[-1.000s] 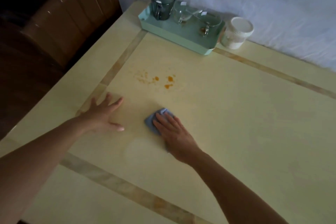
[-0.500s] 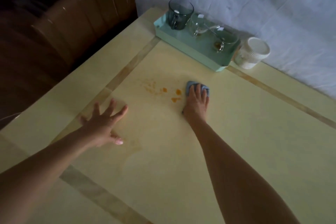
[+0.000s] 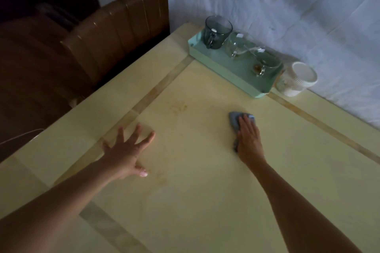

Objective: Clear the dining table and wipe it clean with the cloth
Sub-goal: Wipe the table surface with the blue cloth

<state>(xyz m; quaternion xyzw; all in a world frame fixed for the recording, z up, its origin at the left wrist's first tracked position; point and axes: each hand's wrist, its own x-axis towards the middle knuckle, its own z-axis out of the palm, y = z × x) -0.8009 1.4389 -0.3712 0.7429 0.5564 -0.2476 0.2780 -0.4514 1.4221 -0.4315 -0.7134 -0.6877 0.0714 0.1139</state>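
Tray (image 3: 232, 70) w/ 3 cups (image 3: 217, 32) on table (image 3: 205, 201) at 1 o'clock; tub (image 3: 296, 79) beside tray's 4; chair (image 3: 115, 33) at 10. Cloth (image 3: 234, 121) under R hand (image 3: 249, 139); L hand (image 3: 127, 150) at its 9.

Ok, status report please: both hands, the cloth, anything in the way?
Left hand flat on table, fingers spread. Right hand pressing cloth flat. Faint orange smear nearby; tray of cups at far edge.

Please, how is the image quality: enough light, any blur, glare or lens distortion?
Head view: dim, bluish light; the corner behind the brown ribbed chair is nearly black, with small glare streaks on its back. Head view again: the wide lens stretches the cream table toward the bottom edge; the clear glass cups look soft, the left hand and right hand fairly sharp.
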